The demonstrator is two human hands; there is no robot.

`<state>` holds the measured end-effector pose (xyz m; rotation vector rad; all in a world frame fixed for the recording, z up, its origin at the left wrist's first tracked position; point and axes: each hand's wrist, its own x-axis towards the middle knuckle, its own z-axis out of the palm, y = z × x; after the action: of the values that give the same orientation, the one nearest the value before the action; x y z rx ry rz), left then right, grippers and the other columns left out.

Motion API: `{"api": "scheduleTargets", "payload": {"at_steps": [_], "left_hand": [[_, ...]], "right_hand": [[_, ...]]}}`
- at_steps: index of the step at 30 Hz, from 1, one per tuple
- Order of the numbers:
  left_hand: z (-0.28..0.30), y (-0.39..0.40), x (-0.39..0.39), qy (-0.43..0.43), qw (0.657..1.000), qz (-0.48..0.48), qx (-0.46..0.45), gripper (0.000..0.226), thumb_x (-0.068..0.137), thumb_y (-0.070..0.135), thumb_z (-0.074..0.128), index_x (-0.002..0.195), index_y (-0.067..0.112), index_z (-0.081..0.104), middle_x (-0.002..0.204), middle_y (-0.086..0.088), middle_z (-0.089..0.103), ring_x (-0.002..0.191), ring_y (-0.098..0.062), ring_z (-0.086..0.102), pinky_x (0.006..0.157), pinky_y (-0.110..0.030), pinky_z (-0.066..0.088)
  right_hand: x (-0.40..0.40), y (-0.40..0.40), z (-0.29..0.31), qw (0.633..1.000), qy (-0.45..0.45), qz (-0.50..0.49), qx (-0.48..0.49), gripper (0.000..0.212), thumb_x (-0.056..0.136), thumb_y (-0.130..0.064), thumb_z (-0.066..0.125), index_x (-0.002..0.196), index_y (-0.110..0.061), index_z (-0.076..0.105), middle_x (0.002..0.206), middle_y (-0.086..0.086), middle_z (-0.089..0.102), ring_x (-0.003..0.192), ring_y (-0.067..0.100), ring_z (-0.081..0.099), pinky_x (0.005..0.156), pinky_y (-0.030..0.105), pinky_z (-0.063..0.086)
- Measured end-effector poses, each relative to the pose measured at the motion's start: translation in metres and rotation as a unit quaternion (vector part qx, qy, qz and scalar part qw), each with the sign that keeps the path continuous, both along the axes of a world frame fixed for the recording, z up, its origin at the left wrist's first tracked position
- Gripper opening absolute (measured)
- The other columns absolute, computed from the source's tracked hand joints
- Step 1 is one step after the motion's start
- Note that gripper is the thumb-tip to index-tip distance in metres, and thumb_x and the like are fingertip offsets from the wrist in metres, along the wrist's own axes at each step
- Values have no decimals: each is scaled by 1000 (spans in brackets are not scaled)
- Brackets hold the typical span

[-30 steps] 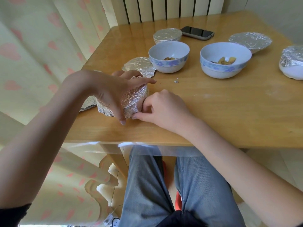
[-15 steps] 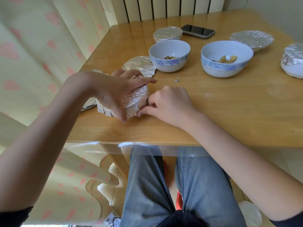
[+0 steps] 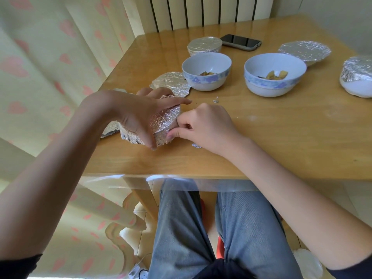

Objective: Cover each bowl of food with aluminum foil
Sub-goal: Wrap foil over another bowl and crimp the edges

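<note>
Two open bowls (image 3: 206, 71) (image 3: 275, 74) sit at upper centre on the table (image 3: 281, 137); a phone (image 3: 241, 42) lies behind them, a foil-wrapped bowl (image 3: 164, 125) at centre left

We have open worktop (image 3: 281, 141) to the right of our hands, reaching its near edge. Farther back, two uncovered bowls (image 3: 206, 71) (image 3: 274, 74) stand side by side with a gap between; a foil sheet (image 3: 171, 83) lies just beyond the wrapped bowl (image 3: 163, 125).
</note>
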<state>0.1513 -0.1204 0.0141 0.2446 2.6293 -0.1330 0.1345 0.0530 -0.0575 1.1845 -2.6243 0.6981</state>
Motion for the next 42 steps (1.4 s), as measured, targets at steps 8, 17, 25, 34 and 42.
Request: {"api": "scheduleTargets", "payload": {"at_steps": [8,17,25,34,42], "left_hand": [[-1,7,4,24,998,53,-35,121,63,49,82,144,55,-8,151,12,10,140,-29,17,104,-52,34],[12,0,19,-5,996,83,-21,149,28,72,76,123,66,-38,151,11,-40,140,-26,-34,114,-61,-1],[2,0,12,-8,1000,15,2,129,58,43,89,138,67,-9,156,19,-5,148,-17,-1,116,-50,20],[-1,-4,10,-11,1000,18,17,127,56,42,90,131,73,-8,148,26,-1,145,-16,1,115,-53,23],[-2,-6,11,2,1000,27,12,128,57,46,89,139,65,-7,150,24,-2,143,-11,-1,114,-47,23]], "right_hand": [[-11,2,9,997,-34,-36,-63,57,76,-67,60,51,-18,46,48,-3,45,51,11,43,50,29,32],[14,16,-2,996,-72,-41,33,50,70,-76,57,89,-30,61,68,-13,55,74,12,57,64,27,41],[16,-6,1,997,-56,-54,26,45,76,-67,61,88,-24,62,86,-4,65,85,19,61,64,29,39],[2,-1,0,992,-122,-1,-2,28,76,-52,71,76,-26,59,60,-13,51,66,8,49,56,27,36],[-22,-5,14,998,-50,-12,38,46,56,-63,76,66,-20,63,66,-6,61,70,15,55,58,29,40]]}}
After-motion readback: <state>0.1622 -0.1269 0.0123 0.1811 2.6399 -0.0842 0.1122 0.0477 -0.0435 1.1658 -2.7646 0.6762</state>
